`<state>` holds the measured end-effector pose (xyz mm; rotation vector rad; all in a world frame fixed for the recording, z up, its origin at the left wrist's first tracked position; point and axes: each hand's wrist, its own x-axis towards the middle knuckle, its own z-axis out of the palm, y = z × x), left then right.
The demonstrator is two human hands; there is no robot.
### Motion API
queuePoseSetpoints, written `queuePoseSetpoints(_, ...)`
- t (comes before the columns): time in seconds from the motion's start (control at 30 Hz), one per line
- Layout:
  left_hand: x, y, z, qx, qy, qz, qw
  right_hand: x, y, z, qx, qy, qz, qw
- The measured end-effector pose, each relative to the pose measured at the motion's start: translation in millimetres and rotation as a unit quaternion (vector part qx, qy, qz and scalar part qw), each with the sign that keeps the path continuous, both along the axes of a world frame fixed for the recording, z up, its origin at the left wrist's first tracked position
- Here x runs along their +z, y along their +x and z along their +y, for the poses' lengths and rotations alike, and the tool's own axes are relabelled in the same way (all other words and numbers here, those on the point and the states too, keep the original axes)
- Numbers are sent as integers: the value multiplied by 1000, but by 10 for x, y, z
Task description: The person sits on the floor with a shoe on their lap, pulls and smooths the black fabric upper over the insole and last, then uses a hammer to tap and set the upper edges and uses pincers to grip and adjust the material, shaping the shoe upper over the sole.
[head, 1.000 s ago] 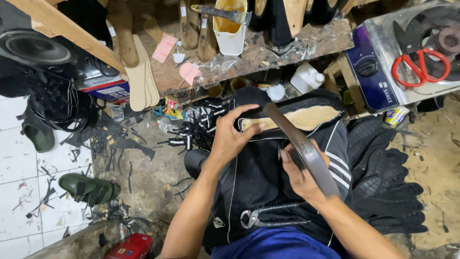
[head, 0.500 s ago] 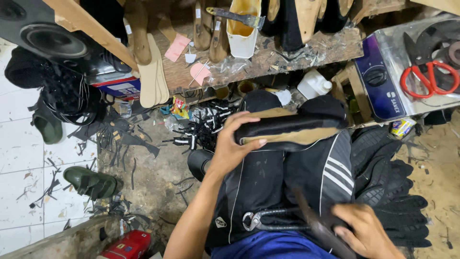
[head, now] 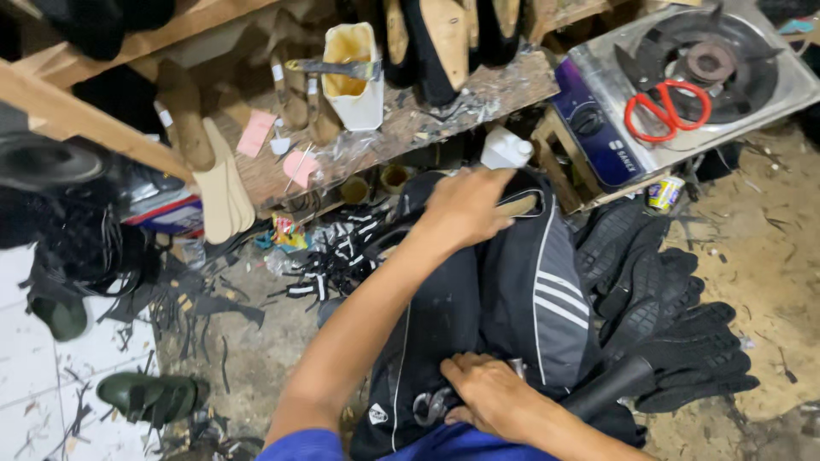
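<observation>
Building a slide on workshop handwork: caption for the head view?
Left hand presses a shoe on the lap; right hand rests by metal pincers.

black jacket (head: 512,299) draped over the lap, with white and grey stripes down one panel; blue sleeve (head: 299,446) at the bottom edge; black shoe soles (head: 675,333) stacked at the right, patterned with ridged tread. red-handled scissors (head: 666,107) on a silver gas stove (head: 769,94) with a dark blue front panel and black burner; white glue pot (head: 354,77) stained yellow-brown inside, pink paper scraps (head: 256,132), pale tan wooden lasts (head: 218,192) on a brown plank. dark green sandal (head: 149,397) on white tile (head: 34,376), black offcuts (head: 205,307) over grey floor.
</observation>
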<state>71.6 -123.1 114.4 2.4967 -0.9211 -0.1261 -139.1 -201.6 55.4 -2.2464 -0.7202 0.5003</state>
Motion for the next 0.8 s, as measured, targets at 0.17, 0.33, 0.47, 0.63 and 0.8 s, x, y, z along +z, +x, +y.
queuePoseSetpoints(0.17,-269,-215,710,39,-96,15,995,-95,-49,-186,-103,66,56,991)
queuePoseSetpoints(0.33,-342,-440,854,98,-172,5,980,-65,327,-399,-293,310,108,898)
queuePoseSetpoints(0.47,-341,-391,801,86,-161,-18,983,-63,600,-661,-345,402,280,801)
queuePoseSetpoints(0.63,-445,-448,717,93,-187,-34,977,1,757,-696,-295,131,184,928)
queuePoseSetpoints(0.8,-559,-577,692,74,-209,-110,969,161,830,-562,-226,70,11,972)
